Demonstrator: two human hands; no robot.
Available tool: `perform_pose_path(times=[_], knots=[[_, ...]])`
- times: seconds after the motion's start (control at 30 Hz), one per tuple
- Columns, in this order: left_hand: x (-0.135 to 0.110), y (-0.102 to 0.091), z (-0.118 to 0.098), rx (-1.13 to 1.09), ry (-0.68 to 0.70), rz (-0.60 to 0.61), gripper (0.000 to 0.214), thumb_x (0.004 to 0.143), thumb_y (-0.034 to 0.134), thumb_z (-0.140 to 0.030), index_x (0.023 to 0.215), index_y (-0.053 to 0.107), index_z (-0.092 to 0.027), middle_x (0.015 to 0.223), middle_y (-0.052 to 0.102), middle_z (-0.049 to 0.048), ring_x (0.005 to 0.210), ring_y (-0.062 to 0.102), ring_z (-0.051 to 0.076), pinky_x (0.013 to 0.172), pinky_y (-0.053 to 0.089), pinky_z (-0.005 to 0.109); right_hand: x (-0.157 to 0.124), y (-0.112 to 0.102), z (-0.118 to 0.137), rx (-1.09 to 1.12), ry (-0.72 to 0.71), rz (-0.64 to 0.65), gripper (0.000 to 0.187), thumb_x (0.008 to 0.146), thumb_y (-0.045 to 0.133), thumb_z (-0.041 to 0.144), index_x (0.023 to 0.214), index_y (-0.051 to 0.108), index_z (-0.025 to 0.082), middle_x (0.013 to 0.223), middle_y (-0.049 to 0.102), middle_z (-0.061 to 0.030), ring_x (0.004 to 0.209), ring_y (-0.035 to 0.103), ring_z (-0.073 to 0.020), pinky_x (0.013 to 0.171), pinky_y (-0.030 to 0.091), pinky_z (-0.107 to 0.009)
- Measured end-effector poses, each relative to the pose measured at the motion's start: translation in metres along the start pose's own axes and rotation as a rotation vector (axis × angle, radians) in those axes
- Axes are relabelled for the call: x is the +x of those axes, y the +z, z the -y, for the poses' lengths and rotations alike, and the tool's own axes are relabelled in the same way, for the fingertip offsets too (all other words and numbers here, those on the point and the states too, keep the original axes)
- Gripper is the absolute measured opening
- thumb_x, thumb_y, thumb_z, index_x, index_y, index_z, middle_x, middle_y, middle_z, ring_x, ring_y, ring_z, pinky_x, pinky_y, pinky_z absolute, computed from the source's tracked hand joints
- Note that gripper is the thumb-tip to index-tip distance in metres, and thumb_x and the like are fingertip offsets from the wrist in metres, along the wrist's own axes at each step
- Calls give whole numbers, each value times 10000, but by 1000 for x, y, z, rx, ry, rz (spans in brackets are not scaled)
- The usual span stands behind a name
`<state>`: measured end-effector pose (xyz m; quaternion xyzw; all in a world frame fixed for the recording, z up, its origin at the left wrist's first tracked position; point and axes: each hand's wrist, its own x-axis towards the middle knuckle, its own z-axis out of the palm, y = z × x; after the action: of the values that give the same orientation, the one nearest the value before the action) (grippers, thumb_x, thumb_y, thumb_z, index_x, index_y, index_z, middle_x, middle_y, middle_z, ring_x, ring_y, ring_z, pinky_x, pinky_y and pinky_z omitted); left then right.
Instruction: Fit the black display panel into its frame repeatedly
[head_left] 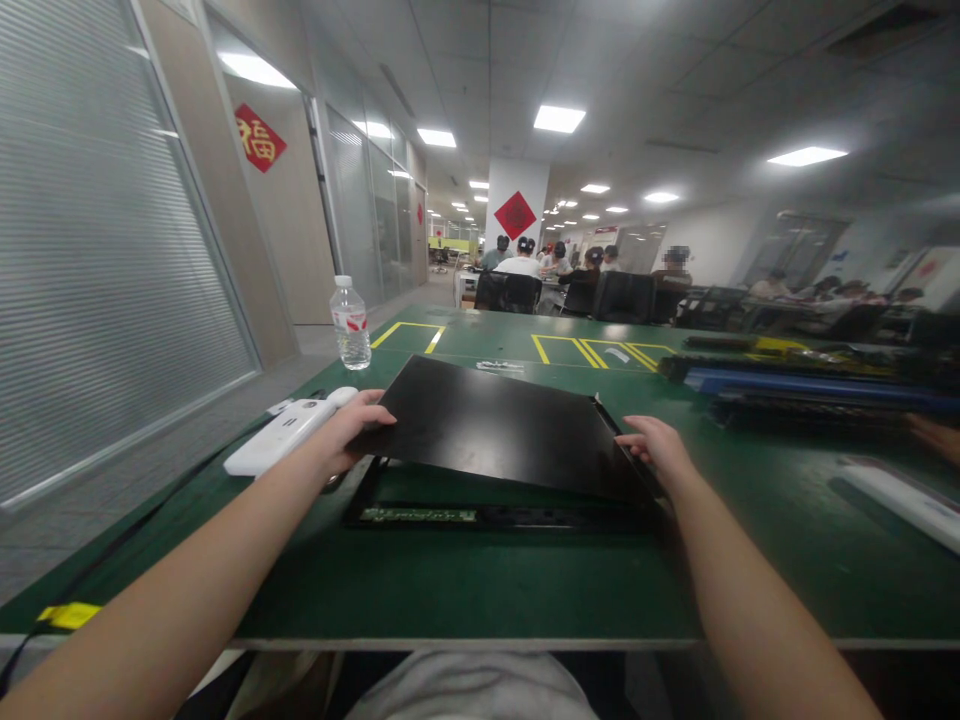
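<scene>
A flat, dark, glossy panel [495, 425] is tilted over a black rectangular frame [555, 518] on the table, its left side raised higher. My left hand [364, 425] is closed round the panel's left edge, thumb on top and fingers underneath. At the right side, my right hand [651, 450] has its fingers closed on the frame's rim, close beside the panel's right edge. A strip of green circuit board [417, 515] shows along the near side of the frame. The panel hides most of the frame's inside.
The green table [480, 590] carries a white device [277, 440] and a water bottle [351, 325] at left. Long blue and black parts [810, 385] lie at right, near a white bar [904, 500] and another person's hand [934, 432]. People sit farther back.
</scene>
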<state>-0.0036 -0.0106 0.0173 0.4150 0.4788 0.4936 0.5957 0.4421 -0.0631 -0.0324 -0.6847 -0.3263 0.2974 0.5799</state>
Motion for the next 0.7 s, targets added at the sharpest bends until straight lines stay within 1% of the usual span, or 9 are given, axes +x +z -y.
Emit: perform_pose_path(times=[0.17, 0.3, 0.53, 0.7], knots=[[-2, 1, -1, 32, 15, 6, 520, 481, 735, -47, 950, 608, -232, 730, 707, -4, 546, 686, 220, 462, 535, 287, 0, 1, 0, -12, -1, -2, 225, 759, 673, 312, 941, 659, 180, 609, 707, -87, 424, 464, -118, 415, 309, -211], [-4, 3, -2, 30, 16, -14, 543, 457, 720, -38, 953, 607, -229, 713, 708, -18, 517, 676, 210, 442, 528, 279, 0, 1, 1, -21, -7, -14, 240, 765, 669, 318, 962, 658, 182, 606, 706, -81, 423, 468, -116, 409, 311, -205], [-4, 5, 0, 42, 4, -1, 533, 449, 726, -29, 928, 601, -226, 715, 717, -13, 517, 680, 208, 449, 538, 283, -1, 1, 2, -52, -22, -17, 219, 775, 637, 309, 949, 666, 179, 589, 699, -70, 426, 465, -120, 415, 327, -214], [0, 3, 5, 62, 22, -1, 569, 459, 732, -41, 982, 588, -213, 714, 707, -11, 553, 690, 206, 491, 543, 272, -1, 0, 2, -59, -25, -20, 221, 773, 632, 310, 942, 668, 171, 582, 697, -70, 438, 469, -126, 422, 330, -221]])
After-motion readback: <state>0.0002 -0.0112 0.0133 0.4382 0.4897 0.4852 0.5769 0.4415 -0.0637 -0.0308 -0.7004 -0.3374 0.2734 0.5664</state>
